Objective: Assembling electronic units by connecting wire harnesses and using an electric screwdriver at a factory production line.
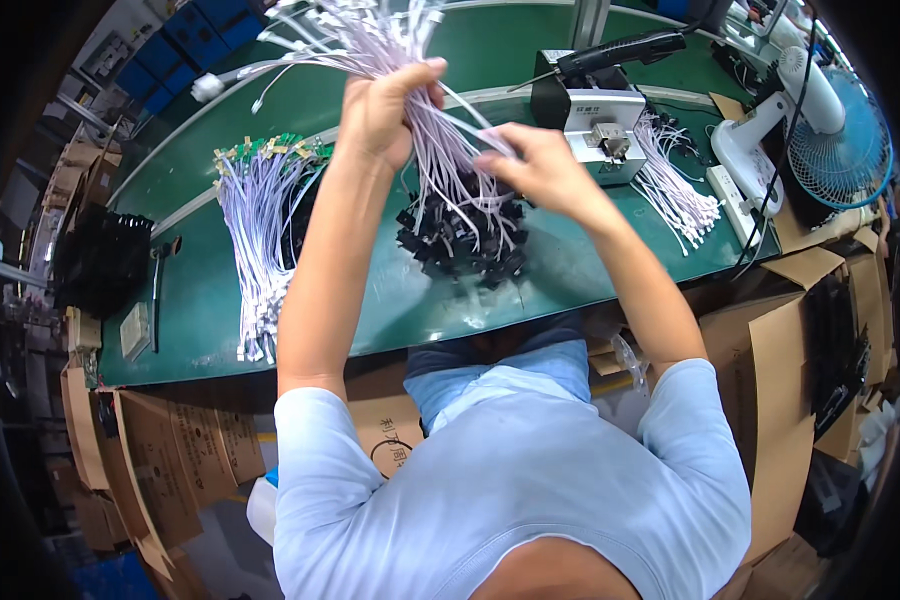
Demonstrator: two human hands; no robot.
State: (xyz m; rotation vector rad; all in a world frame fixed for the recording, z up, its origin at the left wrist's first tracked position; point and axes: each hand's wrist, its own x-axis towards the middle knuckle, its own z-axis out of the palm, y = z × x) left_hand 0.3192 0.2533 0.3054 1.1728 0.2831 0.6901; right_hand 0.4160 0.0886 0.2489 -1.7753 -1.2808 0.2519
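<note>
A thick bundle of thin white cables (438, 150) is wrapped in my left hand (378, 115), which holds it up over the green table. White plugs fan out above the fist. At the lower end, a cluster of black connectors (460, 238) hangs down close to the tabletop. My right hand (548, 172) is closed at the bundle's right side, thumb and fingers pinched on a white cable; the fingertips are slightly blurred. Left of my left forearm lies another cable bundle (255, 215), with green and yellowish ends at the far side and white plugs at the near side.
Behind my right hand stands a small white-fronted machine (604, 125), with a black electric screwdriver (620, 52) above it. More white cables (675, 185) lie to its right, near a power strip (735, 205) and a blue fan (840, 140). Cardboard boxes (780, 370) crowd the table's front.
</note>
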